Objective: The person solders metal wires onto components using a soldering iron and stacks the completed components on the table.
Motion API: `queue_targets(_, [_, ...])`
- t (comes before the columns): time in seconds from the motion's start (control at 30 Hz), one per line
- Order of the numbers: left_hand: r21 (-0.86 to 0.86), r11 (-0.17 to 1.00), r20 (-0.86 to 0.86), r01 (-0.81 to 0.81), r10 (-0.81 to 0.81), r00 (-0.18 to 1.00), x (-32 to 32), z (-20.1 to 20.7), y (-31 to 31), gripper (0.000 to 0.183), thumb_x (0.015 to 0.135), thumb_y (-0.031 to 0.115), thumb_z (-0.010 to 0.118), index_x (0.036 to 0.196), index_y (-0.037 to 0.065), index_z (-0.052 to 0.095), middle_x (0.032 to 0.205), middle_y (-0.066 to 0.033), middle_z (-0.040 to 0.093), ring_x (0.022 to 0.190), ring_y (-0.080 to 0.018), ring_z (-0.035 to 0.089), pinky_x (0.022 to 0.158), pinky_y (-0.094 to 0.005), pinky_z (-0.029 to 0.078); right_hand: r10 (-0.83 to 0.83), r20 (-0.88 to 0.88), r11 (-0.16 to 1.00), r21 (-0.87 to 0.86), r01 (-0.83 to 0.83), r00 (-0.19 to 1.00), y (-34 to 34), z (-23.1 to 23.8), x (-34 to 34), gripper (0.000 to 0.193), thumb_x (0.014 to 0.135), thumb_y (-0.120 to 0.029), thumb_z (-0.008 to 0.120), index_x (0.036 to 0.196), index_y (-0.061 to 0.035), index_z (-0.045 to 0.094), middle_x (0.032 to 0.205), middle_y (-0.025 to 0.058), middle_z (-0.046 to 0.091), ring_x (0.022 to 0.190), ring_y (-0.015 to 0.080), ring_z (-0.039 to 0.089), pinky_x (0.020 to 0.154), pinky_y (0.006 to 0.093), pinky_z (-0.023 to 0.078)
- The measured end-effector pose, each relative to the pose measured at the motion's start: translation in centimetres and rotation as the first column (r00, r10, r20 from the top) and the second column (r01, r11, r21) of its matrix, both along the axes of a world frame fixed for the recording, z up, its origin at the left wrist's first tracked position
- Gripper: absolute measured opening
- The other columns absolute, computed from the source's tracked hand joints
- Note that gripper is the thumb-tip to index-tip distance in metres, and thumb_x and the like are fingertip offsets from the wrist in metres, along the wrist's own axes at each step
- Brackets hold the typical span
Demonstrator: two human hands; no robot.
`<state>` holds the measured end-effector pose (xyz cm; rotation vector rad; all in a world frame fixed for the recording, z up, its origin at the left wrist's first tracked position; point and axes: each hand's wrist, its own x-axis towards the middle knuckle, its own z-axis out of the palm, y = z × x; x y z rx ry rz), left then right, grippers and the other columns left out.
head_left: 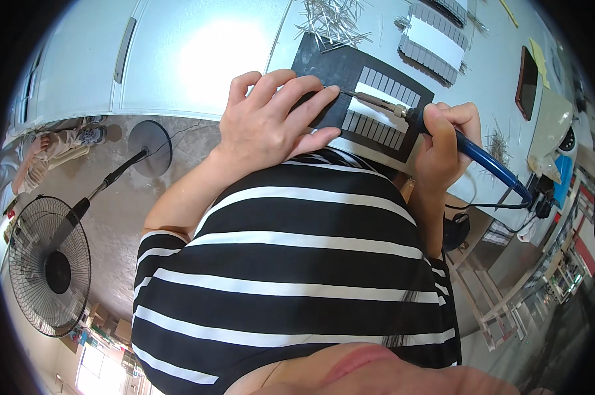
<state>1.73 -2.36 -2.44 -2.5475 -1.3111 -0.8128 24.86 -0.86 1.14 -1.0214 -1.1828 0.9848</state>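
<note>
My right hand (450,141) grips a soldering iron (491,163) with a blue handle. Its metal tip reaches left across a dark board (322,60). On that board lies a white strip (379,116) with a row of small grey rectangular pieces along each side. My left hand (271,118) rests at the board's left part, fingers spread, with thumb and index finger apart. The index fingertip is close to the iron's tip, near the strip's left end. Whether a fine wire or pin lies under that fingertip is too small to tell.
Loose metal pins (331,23) are heaped behind the board. More strips with grey pieces (435,41) lie at the back right. A phone (526,82) and scattered pins (497,149) are to the right. A black cable (488,205) trails there. Left stands a fan (50,266); another person (27,161) sits beyond.
</note>
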Motion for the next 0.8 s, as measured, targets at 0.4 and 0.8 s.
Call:
queue_targets(0.4, [0.021,1.000,0.025,0.005,-0.006,1.000,0.01,-0.13,0.14,0.045,0.084,0.055,0.066,0.113,0.021,0.073,0.105,0.0040,0.064,0.094,-0.0145,0.056,0.088,-0.0332,0.034,0.030,0.008,0.999,0.017,-0.030,1.000,-0.06,-0.30,0.11,0.019,0.085,0.007,0.064,0.076,-0.0031,0.050,0.065,-0.0016,0.047,0.059,0.0026,0.036,0.053,0.0198,0.029])
queue_targets(0.8, [0.019,1.000,0.044,0.000,-0.001,0.999,0.06,-0.12,-0.01,0.044,0.084,0.054,0.066,0.111,0.021,0.073,0.103,0.0045,0.064,0.092,-0.0141,0.056,0.086,-0.0323,0.035,0.034,0.011,0.999,0.020,-0.034,0.999,-0.12,-0.62,0.20,0.019,0.085,0.006,0.064,0.077,-0.0029,0.050,0.067,-0.0012,0.048,0.059,0.0026,0.038,0.053,0.0192,0.030])
